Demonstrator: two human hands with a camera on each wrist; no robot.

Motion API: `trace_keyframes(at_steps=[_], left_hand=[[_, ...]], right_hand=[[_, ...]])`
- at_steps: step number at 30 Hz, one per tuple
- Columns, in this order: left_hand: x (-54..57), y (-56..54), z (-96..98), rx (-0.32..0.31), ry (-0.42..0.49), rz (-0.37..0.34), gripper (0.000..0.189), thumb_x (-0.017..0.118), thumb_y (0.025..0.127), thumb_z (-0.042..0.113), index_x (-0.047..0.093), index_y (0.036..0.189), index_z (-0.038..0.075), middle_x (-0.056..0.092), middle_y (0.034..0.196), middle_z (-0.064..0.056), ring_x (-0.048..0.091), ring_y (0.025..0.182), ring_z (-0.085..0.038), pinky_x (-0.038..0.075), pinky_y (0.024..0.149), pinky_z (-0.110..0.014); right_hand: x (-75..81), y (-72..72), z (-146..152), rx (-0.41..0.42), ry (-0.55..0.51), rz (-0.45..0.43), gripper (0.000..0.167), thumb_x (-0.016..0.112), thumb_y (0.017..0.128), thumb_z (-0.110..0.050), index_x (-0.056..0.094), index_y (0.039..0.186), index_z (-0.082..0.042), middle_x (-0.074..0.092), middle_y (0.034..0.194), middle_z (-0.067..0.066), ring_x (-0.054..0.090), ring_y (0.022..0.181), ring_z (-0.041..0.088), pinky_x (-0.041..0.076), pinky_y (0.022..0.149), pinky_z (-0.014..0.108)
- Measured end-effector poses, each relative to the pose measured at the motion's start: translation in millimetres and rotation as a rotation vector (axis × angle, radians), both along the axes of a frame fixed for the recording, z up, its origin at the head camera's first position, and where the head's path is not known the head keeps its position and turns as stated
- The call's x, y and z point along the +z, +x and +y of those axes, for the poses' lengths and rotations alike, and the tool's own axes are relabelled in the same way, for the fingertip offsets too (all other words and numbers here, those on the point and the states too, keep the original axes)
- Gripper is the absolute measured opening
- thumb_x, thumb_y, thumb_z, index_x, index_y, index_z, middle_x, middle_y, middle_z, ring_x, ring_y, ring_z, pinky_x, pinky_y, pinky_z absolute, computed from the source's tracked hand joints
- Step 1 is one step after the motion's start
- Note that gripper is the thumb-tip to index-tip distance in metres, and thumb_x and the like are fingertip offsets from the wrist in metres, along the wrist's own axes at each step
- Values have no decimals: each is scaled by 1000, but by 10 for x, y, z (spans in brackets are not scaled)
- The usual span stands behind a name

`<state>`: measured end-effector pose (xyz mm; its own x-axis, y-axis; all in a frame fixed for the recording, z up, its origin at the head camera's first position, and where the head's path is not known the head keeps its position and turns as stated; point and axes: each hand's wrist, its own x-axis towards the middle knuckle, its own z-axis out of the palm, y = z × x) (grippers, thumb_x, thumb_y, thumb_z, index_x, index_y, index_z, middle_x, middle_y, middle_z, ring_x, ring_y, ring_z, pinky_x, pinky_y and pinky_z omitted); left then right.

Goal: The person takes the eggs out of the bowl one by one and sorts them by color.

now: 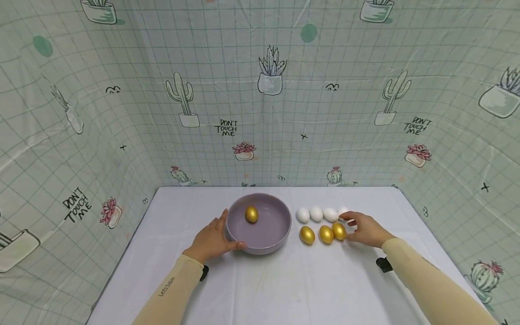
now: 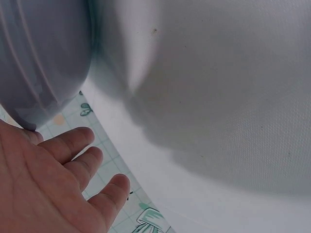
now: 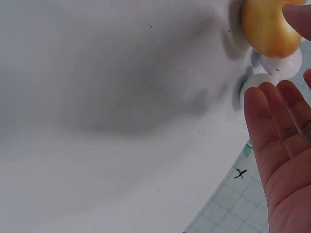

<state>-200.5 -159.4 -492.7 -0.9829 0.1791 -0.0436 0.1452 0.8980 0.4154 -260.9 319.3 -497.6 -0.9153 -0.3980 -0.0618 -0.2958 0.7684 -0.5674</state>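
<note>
A mauve bowl [image 1: 260, 250] stands on the table with one gold egg [image 1: 252, 214] inside. My left hand [image 1: 215, 237] rests against the bowl's left side, index finger along the rim and thumb over the front edge. Its other fingers stretch out beside the bowl wall [image 2: 43, 53] in the left wrist view. My right hand [image 1: 367, 229] reaches around the rightmost gold egg [image 1: 339, 231]; the thumb overlaps this egg [image 3: 269, 29] in the right wrist view, while the fingers extend apart from it, beside a white egg [image 3: 260, 81].
Two more gold eggs, one at the left [image 1: 307, 235] and a middle one [image 1: 326, 234], lie in the front row. Behind them runs a row of several white eggs [image 1: 316, 214], the last partly hidden by my right hand. A cactus-print curtain [image 1: 284, 135] surrounds the white table [image 1: 284, 289].
</note>
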Motion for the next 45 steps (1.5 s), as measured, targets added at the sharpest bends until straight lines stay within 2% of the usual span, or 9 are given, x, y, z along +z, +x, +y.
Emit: trace_keyframes(at_steps=[3,8,15,21,32,40,45], left_hand=[[-7,-4,-1,0,4,-1,130,70,70,79,16,159,1,37,152,-28,36,139,-44,35,108,-58],[-13,-9,-2,1,2,-4,130,69,70,80,16,159,1,38,152,-27,36,139,-44,35,108,-58],[-13,-11,-2,2,5,-5,130,69,69,80,17,159,1,38,152,-27,35,140,-44,34,108,-58],[-18,-15,-5,4,2,-6,130,69,69,80,17,159,1,38,152,-26,35,140,-44,34,108,-57],[-1,-2,-1,3,0,-9,130,70,70,79,17,159,1,38,152,-27,36,139,-44,34,108,-58],[1,8,7,7,6,-10,129,70,69,79,17,159,1,38,152,-27,36,139,-45,33,108,-59],[8,9,9,4,8,-2,130,71,69,79,17,158,1,37,152,-27,36,139,-45,33,108,-59]], right_hand=[[59,-2,18,-5,-4,22,62,79,80,-6,54,136,4,55,133,25,59,113,40,55,86,45],[163,-3,-1,-12,-26,63,62,79,81,-5,53,137,5,55,135,23,58,115,42,52,91,51],[297,-38,-148,6,-63,102,59,78,83,-5,53,137,3,55,137,20,58,116,40,48,95,54],[398,-90,-346,64,-108,121,57,75,83,0,54,136,3,55,136,19,58,116,39,48,96,54],[571,-161,-810,148,-133,127,54,74,85,-5,56,136,-3,58,133,15,59,117,36,47,98,51],[612,-204,-1181,193,-151,102,54,75,85,-7,57,136,-6,58,135,9,59,118,28,48,99,44],[620,-233,-1391,220,-161,87,55,74,85,-7,56,137,-8,57,136,7,58,119,26,49,98,44]])
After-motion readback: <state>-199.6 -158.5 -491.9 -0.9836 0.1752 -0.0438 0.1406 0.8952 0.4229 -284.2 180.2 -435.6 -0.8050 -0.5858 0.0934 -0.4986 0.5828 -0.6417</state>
